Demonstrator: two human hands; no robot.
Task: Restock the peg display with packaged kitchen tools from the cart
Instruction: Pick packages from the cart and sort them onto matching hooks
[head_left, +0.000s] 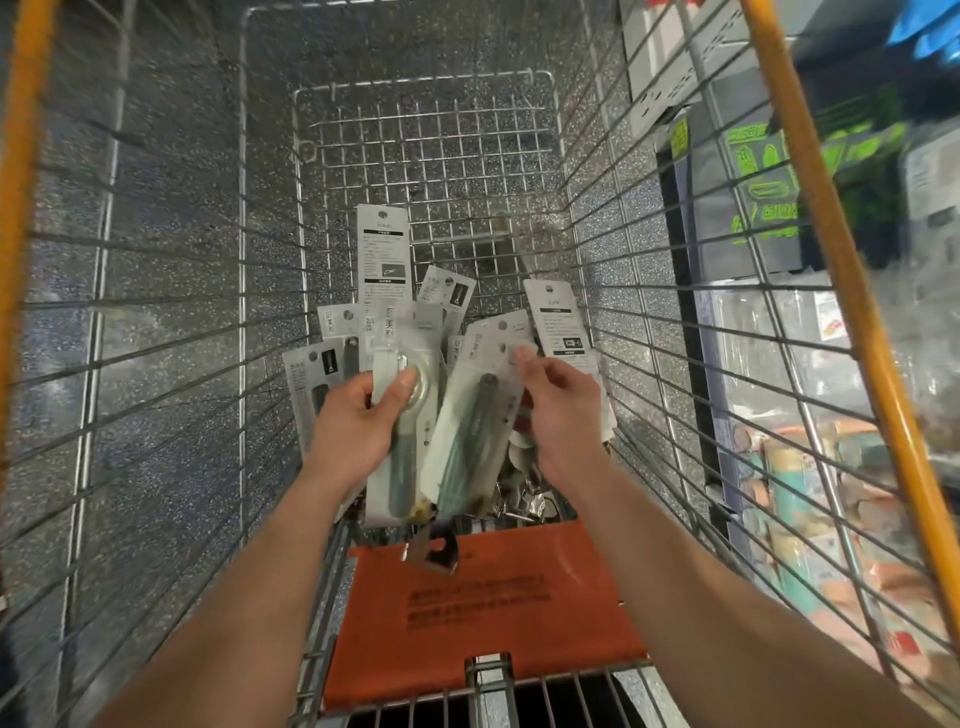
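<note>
I look down into a wire shopping cart (171, 322) with orange rims. Several packaged kitchen tools on white hang cards (384, 260) lie heaped at its near end. My left hand (353, 426) grips one package (402, 415) holding a tool with a round metal head and a dark green handle, thumb pressed on the head. My right hand (558, 410) pinches the upper edge of a second package (472, 431) with a dark green-handled tool. Both packages are raised above the heap, side by side.
The cart's orange child-seat flap (483, 597) lies just below my hands. Store shelving with packaged goods (810, 467) runs along the right outside the cart. A speckled dark floor shows through the wire mesh on the left and ahead.
</note>
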